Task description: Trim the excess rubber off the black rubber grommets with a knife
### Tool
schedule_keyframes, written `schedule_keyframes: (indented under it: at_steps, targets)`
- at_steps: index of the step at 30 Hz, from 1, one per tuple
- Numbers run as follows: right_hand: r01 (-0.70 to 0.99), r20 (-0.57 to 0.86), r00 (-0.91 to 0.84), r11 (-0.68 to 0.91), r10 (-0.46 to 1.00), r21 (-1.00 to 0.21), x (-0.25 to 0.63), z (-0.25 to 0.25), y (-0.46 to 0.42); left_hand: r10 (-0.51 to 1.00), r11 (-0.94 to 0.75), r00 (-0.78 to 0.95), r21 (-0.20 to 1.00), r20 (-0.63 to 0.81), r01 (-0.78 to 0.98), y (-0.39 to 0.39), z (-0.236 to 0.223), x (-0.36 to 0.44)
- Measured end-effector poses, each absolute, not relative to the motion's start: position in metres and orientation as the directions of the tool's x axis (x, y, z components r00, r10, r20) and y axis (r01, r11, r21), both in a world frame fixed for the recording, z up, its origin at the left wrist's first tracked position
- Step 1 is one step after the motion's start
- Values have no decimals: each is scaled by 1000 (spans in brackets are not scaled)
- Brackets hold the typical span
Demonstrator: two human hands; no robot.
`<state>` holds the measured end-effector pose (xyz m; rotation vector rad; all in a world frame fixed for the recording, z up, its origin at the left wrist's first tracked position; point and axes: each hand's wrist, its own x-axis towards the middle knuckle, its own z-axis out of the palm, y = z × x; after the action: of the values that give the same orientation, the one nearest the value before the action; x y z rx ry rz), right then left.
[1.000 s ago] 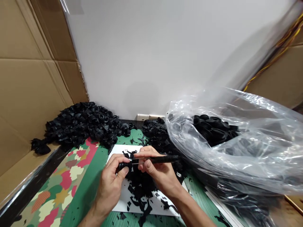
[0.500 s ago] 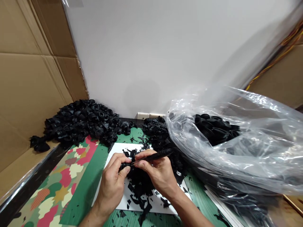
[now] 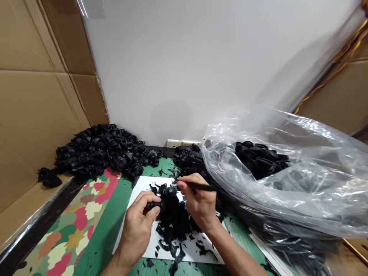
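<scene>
My left hand point(image 3: 140, 216) pinches a small black ribbed rubber piece point(image 3: 155, 206) between thumb and fingers, over the left side of a white sheet point(image 3: 138, 191). In my right hand point(image 3: 199, 199) is a slim black pen-shaped tool point(image 3: 202, 186), gripped like a pen with its back end pointing right. Its tip is too small to make out. The tool is apart from the ribbed piece, up and to its right. Between and below my hands, a heap of torn black scraps point(image 3: 175, 218) covers much of the sheet.
A large pile of black ribbed pieces point(image 3: 100, 153) lies at the back left beside cardboard point(image 3: 34, 99). More black scraps point(image 3: 189, 157) lie at the back middle. On the right, a clear plastic bag point(image 3: 310, 191) holds black ribbed parts point(image 3: 260, 159). A white wall point(image 3: 184, 69) stands behind.
My right hand has moved up and right with the slim tool, away from the ribbed rubber piece. My left hand still holds the piece in nearly the same place.
</scene>
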<state>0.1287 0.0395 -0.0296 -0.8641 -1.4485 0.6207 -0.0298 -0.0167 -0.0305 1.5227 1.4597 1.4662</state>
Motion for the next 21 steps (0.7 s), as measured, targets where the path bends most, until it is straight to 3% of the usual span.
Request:
schedule_keyframes:
  at_steps: [4,8,12,21]
  targets:
    - [-196,306,70,313,950,-929,132,-28,44,929,-236,-210,925,304,296,-16,-31,-31]
    - [-379,230,-61,191,971,-905,128,-27,36,929,-227,-222,929,297,292,-16,-31,-31]
    - [-420,213,-159,130,964,-898,125,-27,30,924,-227,-238,931,298,287,-15,-32,-32]
    - [-420,240,-193,141,951,-896,117,-24,24,918,-257,-207,904,339,342,-14,-33,-31]
